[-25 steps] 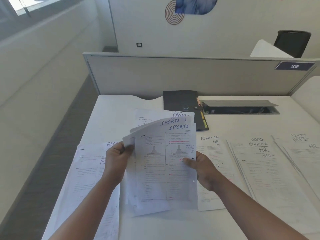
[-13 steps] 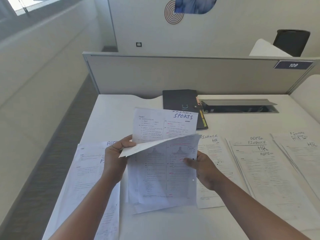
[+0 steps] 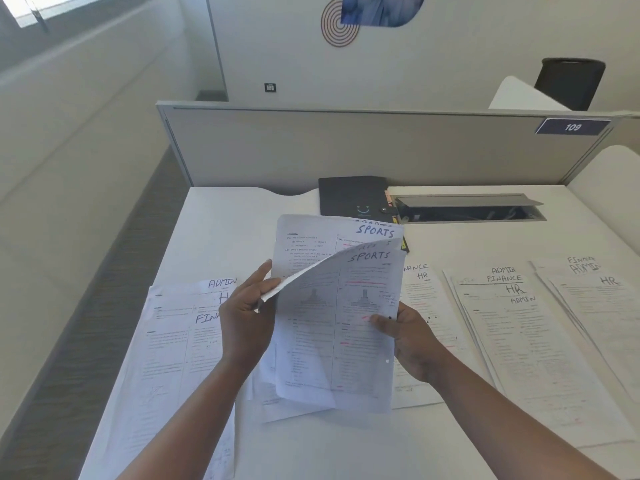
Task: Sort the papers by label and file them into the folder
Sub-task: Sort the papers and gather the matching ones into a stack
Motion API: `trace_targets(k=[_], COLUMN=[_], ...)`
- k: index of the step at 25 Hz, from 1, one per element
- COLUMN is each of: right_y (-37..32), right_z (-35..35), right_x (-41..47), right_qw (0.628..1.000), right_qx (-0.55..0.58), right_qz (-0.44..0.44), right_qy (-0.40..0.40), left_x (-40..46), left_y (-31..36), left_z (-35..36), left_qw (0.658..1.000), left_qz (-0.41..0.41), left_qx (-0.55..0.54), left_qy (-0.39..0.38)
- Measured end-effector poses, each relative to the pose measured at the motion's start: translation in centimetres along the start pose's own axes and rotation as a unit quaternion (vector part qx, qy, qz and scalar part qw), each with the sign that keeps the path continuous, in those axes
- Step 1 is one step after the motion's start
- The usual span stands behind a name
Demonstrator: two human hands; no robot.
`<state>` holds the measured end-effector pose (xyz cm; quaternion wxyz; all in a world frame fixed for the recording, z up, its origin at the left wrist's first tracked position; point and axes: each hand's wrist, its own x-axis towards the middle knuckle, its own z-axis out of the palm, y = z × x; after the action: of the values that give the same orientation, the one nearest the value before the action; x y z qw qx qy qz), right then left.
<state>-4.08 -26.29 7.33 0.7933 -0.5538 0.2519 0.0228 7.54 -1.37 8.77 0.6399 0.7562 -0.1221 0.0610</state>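
The room is an office bay: a pale wall with a ring graphic, a grey divider along the back of the white desk, and a "109" plate at the divider's right end. The desk looks smooth and hard, so flat sheets will likely slide on it and be hard to lift except by an edge. A cable tray is sunk in it with its lid raised, and the dark folder lies closed just left of that, at the back. Mixed stacks lie on the desk: the left stack shows ADMIN, the middle stack HR, the right stacks ADMIN, FINANCE and HR. The SPORTS sheets are held up over the desk centre, light, thin and floppy; the front sheet's top corner curls over. They will probably crease or fan apart, so holding both side edges at mid height suits them. The left hand grips the left edge, fingers curled about the peeled sheet. The right hand pinches the right edge, thumb in front.
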Motion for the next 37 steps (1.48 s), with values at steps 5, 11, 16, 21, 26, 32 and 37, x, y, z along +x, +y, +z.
trace_targets(k=[5, 11, 16, 21, 26, 32, 37], right_y=[0.3, 0.5, 0.4, 0.4, 0.1, -0.2, -0.5], right_z=[0.0, -0.1, -0.5, -0.8, -1.1, -1.2, -1.6], right_x=[-0.2, -0.3, -0.1, -0.3, -0.6, -0.8, -1.2], right_qw=[1.000, 1.000, 1.000, 1.000, 1.000, 1.000, 1.000], right_qx=[0.005, 0.012, 0.008, 0.000, 0.003, 0.003, -0.001], right_qz=[0.007, 0.014, 0.013, 0.010, 0.006, 0.003, 0.003], right_qy=[0.002, 0.004, 0.013, 0.018, 0.009, 0.008, 0.010], left_x=[-0.6, -0.5, 0.0, 1.0, 1.5, 1.3, 1.4], left_y=[0.9, 0.1, -0.1, -0.7, 0.0, 0.4, 0.1], left_z=[0.5, 0.8, 1.0, 0.7, 0.4, 0.9, 1.3], left_qw=[0.999, 0.997, 1.000, 0.996, 0.989, 0.982, 0.974], left_qz=[0.032, 0.045, 0.013, -0.063, -0.091, -0.124, -0.143], left_qx=[-0.007, 0.019, 0.000, -0.047, -0.059, -0.122, -0.162], left_qy=[0.027, 0.053, 0.023, -0.048, -0.099, -0.075, -0.064])
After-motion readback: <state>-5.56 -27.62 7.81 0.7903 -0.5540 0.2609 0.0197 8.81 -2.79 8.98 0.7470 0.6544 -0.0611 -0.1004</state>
